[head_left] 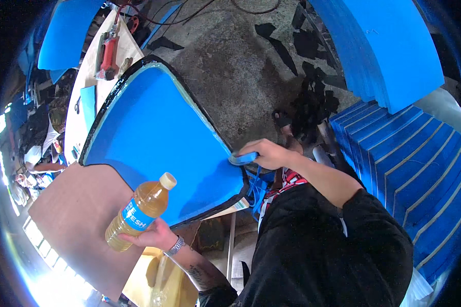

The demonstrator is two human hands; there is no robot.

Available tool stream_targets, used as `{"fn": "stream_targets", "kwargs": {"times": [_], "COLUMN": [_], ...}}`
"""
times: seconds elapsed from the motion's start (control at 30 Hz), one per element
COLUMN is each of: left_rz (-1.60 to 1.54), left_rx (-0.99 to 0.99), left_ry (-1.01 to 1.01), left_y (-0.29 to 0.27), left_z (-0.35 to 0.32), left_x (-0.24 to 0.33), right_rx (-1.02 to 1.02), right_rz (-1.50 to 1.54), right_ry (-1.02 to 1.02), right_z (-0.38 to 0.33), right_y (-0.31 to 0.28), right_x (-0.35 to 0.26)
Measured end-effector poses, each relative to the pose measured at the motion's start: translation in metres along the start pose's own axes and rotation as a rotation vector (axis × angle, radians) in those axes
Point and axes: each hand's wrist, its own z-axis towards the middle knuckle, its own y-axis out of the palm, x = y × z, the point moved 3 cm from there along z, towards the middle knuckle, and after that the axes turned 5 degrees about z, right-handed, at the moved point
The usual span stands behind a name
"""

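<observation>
My left hand (153, 234) is wrapped round a clear plastic bottle (151, 199) with a white cap, a blue label and yellowish liquid inside. It holds the bottle tilted over the near-left corner of a curved blue panel (153, 133). Black edging with a glossy wet look runs round the panel's rim, with a pale greenish band just inside it at the far end. In my right hand (271, 153), closed fingers pinch a small flat blue piece (244, 158). That piece meets the panel's right edge; its exact kind cannot be made out.
A brown board (87, 204) lies at the left. A red-handled tool (107, 59) rests on a pale board (87, 77). Stacked blue sheets (404, 158) stand on the right, and black scraps (276, 46) litter the concrete floor (215, 66). Another person's arm (46, 167) shows far left.
</observation>
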Motion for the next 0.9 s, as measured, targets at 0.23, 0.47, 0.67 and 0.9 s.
{"fn": "stream_targets", "kwargs": {"times": [0.23, 0.47, 0.67, 0.9], "left_rz": [0.043, 0.154, 0.115, 0.074], "left_rx": [-0.122, 0.013, -0.045, -0.112], "left_ry": [-0.021, 0.064, 0.085, 0.025], "left_y": [0.018, 0.021, 0.017, 0.033], "left_z": [-0.005, -0.016, -0.013, -0.014], "left_x": [-0.003, 0.002, -0.001, -0.002], "right_rx": [0.496, 0.293, 0.26, 0.48], "right_rz": [-0.127, -0.008, 0.135, -0.083], "right_ry": [-0.289, -0.197, -0.206, -0.239], "right_z": [0.185, 0.074, 0.041, 0.088], "right_y": [-0.096, -0.004, -0.034, -0.008], "right_x": [-0.029, 0.029, 0.008, 0.01]}}
